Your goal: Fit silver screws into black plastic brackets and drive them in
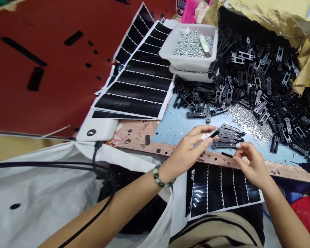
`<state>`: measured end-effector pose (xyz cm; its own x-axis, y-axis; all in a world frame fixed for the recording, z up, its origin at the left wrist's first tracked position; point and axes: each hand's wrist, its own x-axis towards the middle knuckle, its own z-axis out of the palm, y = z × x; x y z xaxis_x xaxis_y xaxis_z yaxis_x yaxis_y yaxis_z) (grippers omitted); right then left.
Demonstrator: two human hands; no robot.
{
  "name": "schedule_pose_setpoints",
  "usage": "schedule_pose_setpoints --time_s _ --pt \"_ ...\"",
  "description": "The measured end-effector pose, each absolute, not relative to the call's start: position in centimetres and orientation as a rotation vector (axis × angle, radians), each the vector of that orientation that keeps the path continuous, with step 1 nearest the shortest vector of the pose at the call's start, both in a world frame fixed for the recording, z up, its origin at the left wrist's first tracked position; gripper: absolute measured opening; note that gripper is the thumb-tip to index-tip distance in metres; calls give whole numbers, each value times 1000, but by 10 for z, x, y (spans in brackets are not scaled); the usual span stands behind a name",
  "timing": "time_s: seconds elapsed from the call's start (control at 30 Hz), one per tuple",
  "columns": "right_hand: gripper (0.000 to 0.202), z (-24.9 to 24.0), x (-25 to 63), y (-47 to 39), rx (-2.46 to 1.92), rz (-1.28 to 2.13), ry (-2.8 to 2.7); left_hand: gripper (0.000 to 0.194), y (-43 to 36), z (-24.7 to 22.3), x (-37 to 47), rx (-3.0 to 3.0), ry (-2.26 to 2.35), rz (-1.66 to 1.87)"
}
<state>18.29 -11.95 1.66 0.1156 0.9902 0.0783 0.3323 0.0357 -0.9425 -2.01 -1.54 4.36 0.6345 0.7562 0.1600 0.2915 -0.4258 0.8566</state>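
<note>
My left hand [193, 143] wears a beaded bracelet and pinches a small black plastic part [214, 133] between thumb and fingers. To its right, my right hand [250, 160] grips a thin black strip [226, 155] at one end, above the table's front edge. Between the hands lies a row of dark plastic link pieces [228, 136], set side by side on the light blue mat [167, 132]. Below them, on my lap, rests a white-backed sheet of black stickers [214, 187].
Black plastic parts [258, 75] are heaped at the right, with small metal pieces [250, 122] spilled before them. A white tub [188, 62] of screws stands behind. More sticker sheets [134, 79] and a white device [96, 129] lie left. Cables [54, 165] cross beside my left arm.
</note>
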Motion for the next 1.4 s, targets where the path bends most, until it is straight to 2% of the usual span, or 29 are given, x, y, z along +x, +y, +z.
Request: schedule_pose_setpoints --time_s 0.1,0.27,0.67,0.77,0.9,1.1,1.2,1.3,1.4 --pt "10 10 183 -103 -1545 891 -1297 25 -15 34 -32 2388 704 638" --pt "16 5 177 -76 -1686 973 -1401 29 -21 16 -38 2747 595 445" --pt "14 11 170 -67 -1866 906 -1686 29 -24 4 -38 2711 583 432" --pt "6 13 170 -67 -1900 913 -1650 31 -24 3 -33 2691 609 418" --pt "9 12 170 -67 -1912 950 -1566 33 -25 2 -29 2704 626 413" --pt "11 3 165 -70 -2055 709 -1705 35 -25 1 -29 2746 595 400" --pt "20 4 169 -73 -2133 465 -1781 34 -24 2 -30 2684 619 408" --pt "30 11 175 -78 -1950 264 -1769 34 -20 8 -31 2572 656 418" --pt "27 18 171 -84 -1605 432 -1769 33 -18 17 -28 2461 656 425"
